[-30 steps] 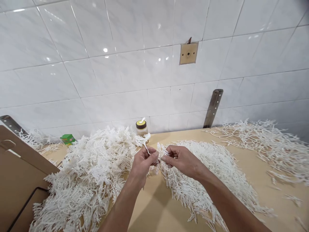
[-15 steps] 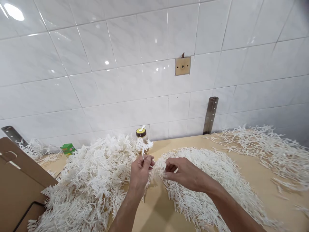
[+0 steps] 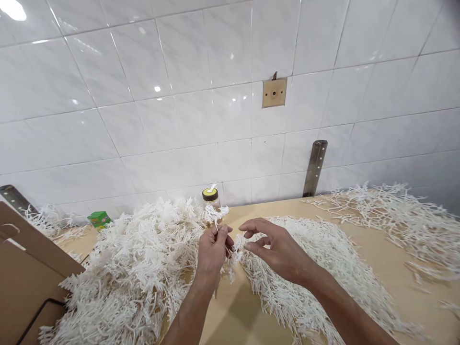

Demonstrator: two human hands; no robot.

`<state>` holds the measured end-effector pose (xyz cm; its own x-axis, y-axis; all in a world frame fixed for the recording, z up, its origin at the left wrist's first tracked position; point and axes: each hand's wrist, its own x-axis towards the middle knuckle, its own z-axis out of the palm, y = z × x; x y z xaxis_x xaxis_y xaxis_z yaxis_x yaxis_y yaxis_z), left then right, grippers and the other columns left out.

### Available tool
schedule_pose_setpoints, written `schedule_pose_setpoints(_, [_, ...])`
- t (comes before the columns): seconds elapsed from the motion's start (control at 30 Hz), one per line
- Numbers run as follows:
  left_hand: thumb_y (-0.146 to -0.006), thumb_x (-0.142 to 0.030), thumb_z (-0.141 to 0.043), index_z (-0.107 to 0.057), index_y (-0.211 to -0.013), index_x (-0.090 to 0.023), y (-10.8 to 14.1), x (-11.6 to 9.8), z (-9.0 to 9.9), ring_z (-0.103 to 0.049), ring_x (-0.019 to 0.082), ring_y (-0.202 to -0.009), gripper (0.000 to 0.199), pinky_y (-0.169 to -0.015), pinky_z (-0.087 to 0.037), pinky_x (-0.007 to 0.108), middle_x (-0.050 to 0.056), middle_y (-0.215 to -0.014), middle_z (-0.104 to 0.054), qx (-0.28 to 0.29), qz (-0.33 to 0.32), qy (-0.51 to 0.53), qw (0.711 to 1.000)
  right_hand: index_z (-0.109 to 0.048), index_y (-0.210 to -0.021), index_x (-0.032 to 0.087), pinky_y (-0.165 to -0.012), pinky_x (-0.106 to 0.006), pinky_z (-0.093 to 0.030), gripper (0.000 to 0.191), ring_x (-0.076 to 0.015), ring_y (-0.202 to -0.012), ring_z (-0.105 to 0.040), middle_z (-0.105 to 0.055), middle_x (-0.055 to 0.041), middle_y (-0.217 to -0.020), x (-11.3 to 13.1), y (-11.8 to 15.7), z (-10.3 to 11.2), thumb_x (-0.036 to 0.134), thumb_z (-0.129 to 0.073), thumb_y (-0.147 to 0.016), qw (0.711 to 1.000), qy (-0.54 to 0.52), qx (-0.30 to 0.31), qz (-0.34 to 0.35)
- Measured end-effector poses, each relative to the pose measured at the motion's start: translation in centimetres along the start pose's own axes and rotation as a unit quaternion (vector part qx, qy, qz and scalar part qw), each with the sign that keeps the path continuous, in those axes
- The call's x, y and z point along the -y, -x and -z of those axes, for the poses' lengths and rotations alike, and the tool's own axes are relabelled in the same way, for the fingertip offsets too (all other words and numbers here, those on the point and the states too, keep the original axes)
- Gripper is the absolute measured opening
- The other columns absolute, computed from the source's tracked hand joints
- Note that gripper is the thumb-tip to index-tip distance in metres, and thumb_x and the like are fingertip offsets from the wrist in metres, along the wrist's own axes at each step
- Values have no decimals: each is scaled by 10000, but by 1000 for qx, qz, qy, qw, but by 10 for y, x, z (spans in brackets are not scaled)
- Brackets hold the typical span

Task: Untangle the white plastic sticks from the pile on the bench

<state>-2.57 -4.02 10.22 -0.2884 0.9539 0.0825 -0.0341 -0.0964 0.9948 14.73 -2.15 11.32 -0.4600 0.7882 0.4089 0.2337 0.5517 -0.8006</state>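
Observation:
Between thumb and fingers my left hand (image 3: 215,247) pinches a white frayed strand (image 3: 216,215), whose tuft stands up above the fingertips; more white fibres hang below the hand. Just to its right is my right hand (image 3: 269,244), thumb and fingers apart, with nothing visible between them. A big tangled heap of white strands (image 3: 140,263) lies to the left of my left hand. Under and beyond my right hand spreads a flatter pile of short white strands (image 3: 323,254).
A jar with a yellow and black lid (image 3: 210,195) stands behind the heap. A green box (image 3: 99,220) and a cardboard box (image 3: 36,268) are at left. Loose long strands (image 3: 402,225) lie at right on the table (image 3: 240,316). A metal bracket (image 3: 315,167) is on the tiled wall.
My right hand has opened, its fingers spreading and rising slightly. My left hand has shifted a little right and up, still holding the strand. The view has tilted slightly.

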Motion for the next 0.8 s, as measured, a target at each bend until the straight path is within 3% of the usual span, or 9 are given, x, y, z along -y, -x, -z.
schedule_pose_setpoints(0.13, [-780, -437, -640, -632, -709, -148, 0, -1, -5, -421, 86, -425, 298, -452, -330, 212, -33, -468, -508, 18, 11, -12, 1000, -671, -1097, 279, -779, -342, -583, 263, -196, -1004, -611, -614, -64, -1190, 3, 0, -3, 213, -581, -859, 999, 5, 29, 26])
schedule_pose_setpoints(0.23, [-780, -408, -631, -637, -722, -149, -1, 0, -7, -435, 91, -420, 265, -452, -337, 214, -31, -469, -518, 25, 25, -21, 999, -698, -961, 248, -761, -346, -574, 151, -201, -948, -625, -659, -66, -1092, 1, -1, -4, 237, -590, -856, 1000, 8, 17, 20])
schedule_pose_setpoints(0.43, [-740, -448, -692, -665, -796, -135, -6, 1, 1, -396, 65, -437, 319, -445, -283, 203, -15, -576, -560, 36, 45, 24, 998, -619, -790, 196, -613, -298, -551, 108, -152, -653, -619, -649, -16, -708, -5, -3, -5, 272, -560, -838, 994, -24, -17, -108])
schedule_pose_setpoints(0.6, [-697, -441, -765, -675, -858, -144, -7, -3, 10, -428, 74, -521, 349, -488, -299, 209, 2, -681, -574, 133, 85, 71, 985, -559, -748, 198, -513, -281, -551, 145, -131, -538, -580, -574, 19, -617, -6, -6, -5, 330, -565, -808, 979, -77, -53, -180])
schedule_pose_setpoints(0.73, [-719, -427, -749, -647, -1005, -167, -3, -10, 13, -548, 150, -750, 399, -703, -422, 262, 29, -774, -588, 222, 49, 103, 968, -545, -713, 202, -483, -264, -531, 137, -119, -511, -548, -560, 26, -604, -9, -6, -6, 318, -574, -780, 978, -59, -81, -184])
schedule_pose_setpoints(0.8, [-700, -449, -760, -607, -1074, -180, 1, -11, 10, -533, 155, -751, 485, -693, -417, 270, 29, -809, -575, 237, 27, 79, 968, -545, -702, 204, -459, -250, -504, 130, -118, -502, -540, -563, 26, -596, -9, -6, -7, 307, -579, -772, 978, -43, -89, -183])
